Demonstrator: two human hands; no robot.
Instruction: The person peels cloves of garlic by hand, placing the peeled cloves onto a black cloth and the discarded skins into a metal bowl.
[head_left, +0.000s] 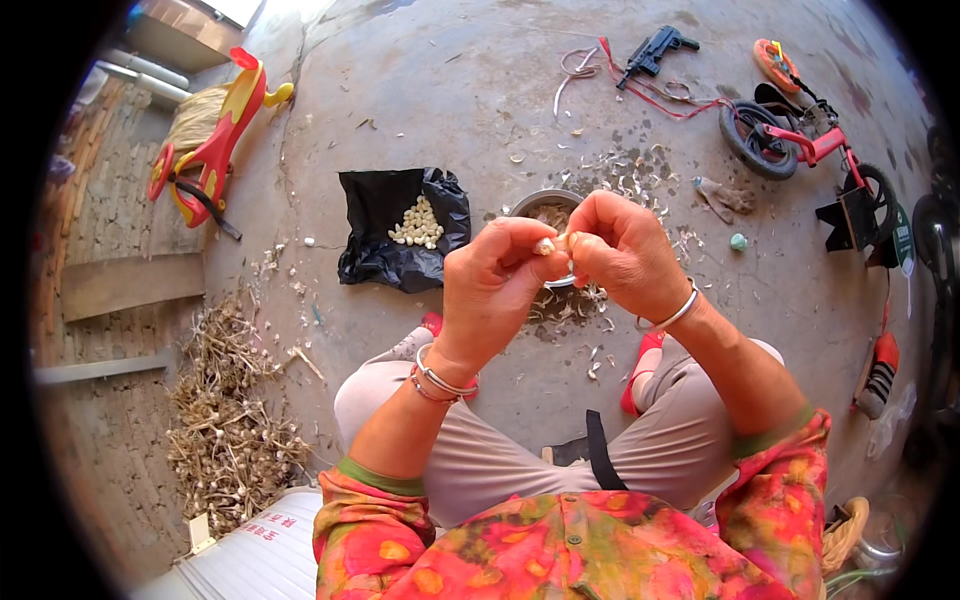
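Note:
My left hand pinches a small garlic clove between thumb and fingers. Right beside it, my right hand has its fingertips closed on a bit of the clove's skin, both hands held above a round metal bowl. The bowl holds garlic skins and is partly hidden by the hands. To the left of the bowl, peeled garlic cloves lie in a heap on an open black plastic bag. Loose garlic skins are scattered on the floor around the bowl.
Dried garlic bulbs with stalks are piled at the left, by a white sack. A red and yellow ride-on toy stands upper left. A toy gun, a pink child's bike and a glove lie to the right.

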